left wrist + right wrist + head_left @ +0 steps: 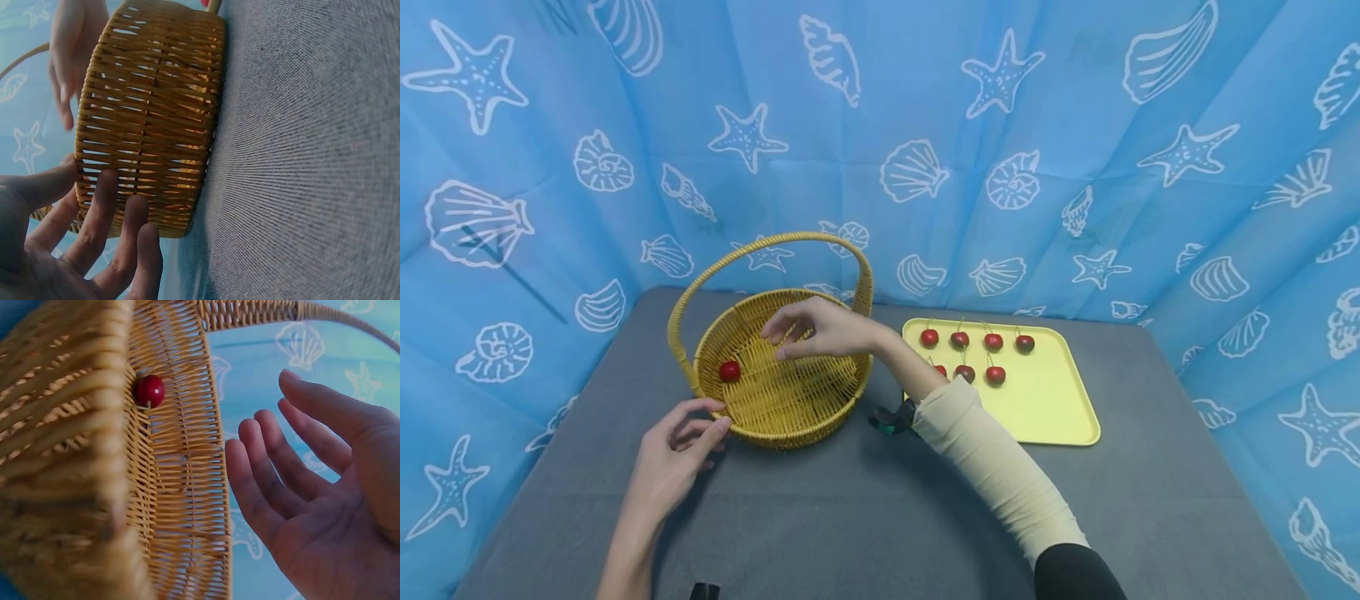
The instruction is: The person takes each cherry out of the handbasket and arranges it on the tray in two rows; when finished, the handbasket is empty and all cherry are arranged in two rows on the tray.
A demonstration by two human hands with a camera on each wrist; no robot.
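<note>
A round yellow wicker basket with a tall arched handle stands on the table. One red cherry lies in it by the left side; the right wrist view also shows this cherry with a short stem. My left hand is at the basket's near left rim, its thumb and fingertips touching the rim and outer wall. In the left wrist view these fingers look loosely bent. Above the basket's opening hovers my right hand, fingers relaxed and apart, holding nothing; its palm is bare.
Right of the basket lies a yellow tray with several stemmed cherries, partly covered by my right forearm. A small dark object shows beside that arm. Behind the grey table hangs a blue curtain with shell prints.
</note>
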